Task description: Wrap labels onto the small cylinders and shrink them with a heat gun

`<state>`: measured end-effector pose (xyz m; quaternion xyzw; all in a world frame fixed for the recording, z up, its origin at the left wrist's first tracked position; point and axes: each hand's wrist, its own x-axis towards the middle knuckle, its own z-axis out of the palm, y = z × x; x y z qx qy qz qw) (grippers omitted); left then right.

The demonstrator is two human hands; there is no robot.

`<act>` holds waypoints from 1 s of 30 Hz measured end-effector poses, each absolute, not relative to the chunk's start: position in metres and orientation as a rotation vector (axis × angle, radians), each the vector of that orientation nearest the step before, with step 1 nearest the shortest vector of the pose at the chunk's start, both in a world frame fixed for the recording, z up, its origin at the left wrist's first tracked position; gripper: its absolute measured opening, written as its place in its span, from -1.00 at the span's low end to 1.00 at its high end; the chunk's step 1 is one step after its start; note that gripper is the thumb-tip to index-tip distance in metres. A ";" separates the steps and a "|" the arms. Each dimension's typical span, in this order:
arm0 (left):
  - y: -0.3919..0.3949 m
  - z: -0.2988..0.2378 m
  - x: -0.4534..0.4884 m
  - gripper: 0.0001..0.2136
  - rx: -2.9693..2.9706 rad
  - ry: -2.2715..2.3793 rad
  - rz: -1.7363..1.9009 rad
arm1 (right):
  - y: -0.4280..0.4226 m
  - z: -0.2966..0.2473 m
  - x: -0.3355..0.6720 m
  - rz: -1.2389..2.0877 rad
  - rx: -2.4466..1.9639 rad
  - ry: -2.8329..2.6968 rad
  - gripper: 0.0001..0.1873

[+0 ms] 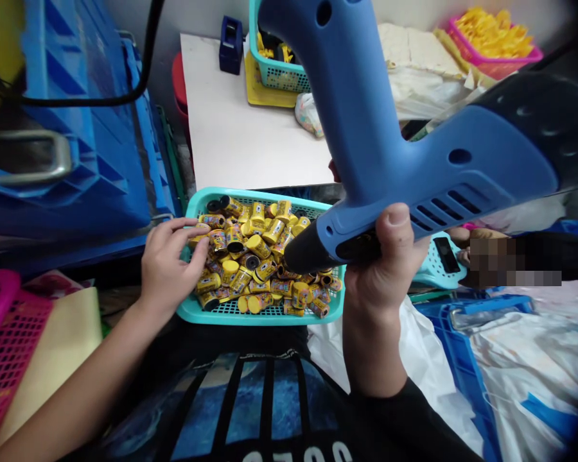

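A turquoise basket (260,319) in front of me holds a heap of small yellow printed canisters (257,246), some showing black ends. My left hand (171,263) lies over the basket's left rim, its bent fingers apart and touching canisters at the heap's edge. A large blue heat gun (366,96) is gripped by my right hand (383,269), thumb across its body near the vents. The gun's black nozzle points down-left, just above the right part of the heap. Most of my right fingers are hidden behind the gun.
A white table (255,144) stands ahead with a tape dispenser (231,45) and another turquoise basket (282,77). Blue crates (77,160) rise on the left, with a black cord (77,101) before them. Right are a pink basket (494,64), a turquoise fan (436,263) and a person (510,256).
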<state>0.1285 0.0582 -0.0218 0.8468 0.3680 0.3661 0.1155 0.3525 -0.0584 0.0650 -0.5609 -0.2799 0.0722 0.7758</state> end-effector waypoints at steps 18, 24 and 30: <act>0.081 -0.022 0.163 -0.56 2.522 1.039 0.564 | -0.042 0.082 0.356 0.109 -1.103 -0.625 -0.36; 0.059 -0.017 0.159 -0.51 2.555 0.731 0.082 | -0.020 0.093 0.362 0.065 -1.066 -0.689 -0.40; 0.039 -0.015 0.127 -0.66 2.489 0.421 0.417 | 0.006 0.089 0.352 0.111 -1.012 -0.676 -0.46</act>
